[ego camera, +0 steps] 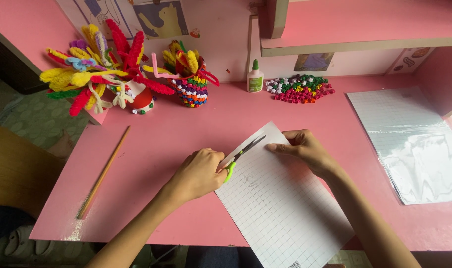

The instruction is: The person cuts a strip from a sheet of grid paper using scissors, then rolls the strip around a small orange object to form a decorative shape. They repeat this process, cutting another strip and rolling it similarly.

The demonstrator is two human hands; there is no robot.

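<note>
The left hand was closed around the green handles of a pair of scissors, whose blades lay slightly parted across the upper left edge of a sheet of squared paper. The right hand rested flat on the sheet's top corner, fingers loosely extended, pressing it to the pink desk. A glue bottle stood at the back beside a heap of small coloured pieces. A thin wooden stick lay well apart to the left.
</note>
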